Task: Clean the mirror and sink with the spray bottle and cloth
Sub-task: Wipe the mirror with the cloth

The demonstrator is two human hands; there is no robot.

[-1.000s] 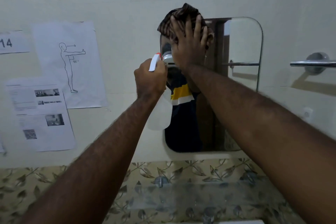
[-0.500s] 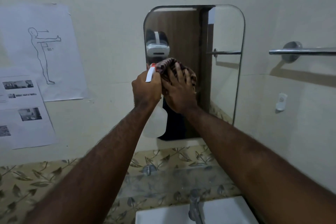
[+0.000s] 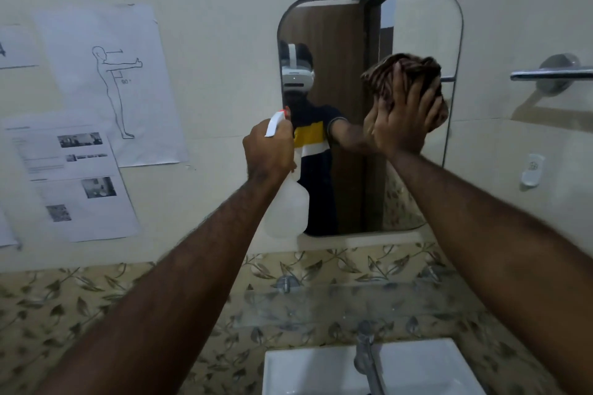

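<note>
Nearest: two bare forearms reach up and forward from the lower frame edges. Between them at the bottom, a white sink [image 3: 417,372] with a metal tap [image 3: 365,359] at its back rim. Above the tap, a clear glass shelf [image 3: 337,305] on two metal brackets, mounted against a band of leaf-patterned tiles [image 3: 64,308].

Left hand [image 3: 268,154] wrapped closed around the neck of a translucent white spray bottle [image 3: 287,208]; white trigger and red nozzle tip show above the knuckles, nozzle pointing at the glass. The bottle body hangs below the fist and covers the mirror's lower left corner.

Right hand [image 3: 401,119] higher and further right, fingers spread, palm pressing a bunched brown striped cloth [image 3: 404,69] against the mirror [image 3: 420,26] at its right side, mid-height. Cloth and hand hide part of the right edge.

Mirror: rounded corners, fixed to a cream wall. Reflection shows the person in a white headset and a dark shirt with yellow and white stripes, a brown door behind.

Right of mirror: chrome towel bar [image 3: 552,74], and lower down a small white wall hook [image 3: 532,170]. Left of mirror: printed sheets [image 3: 73,183] taped up, one a body outline drawing [image 3: 112,90] with arm out, marked 90°.
</note>
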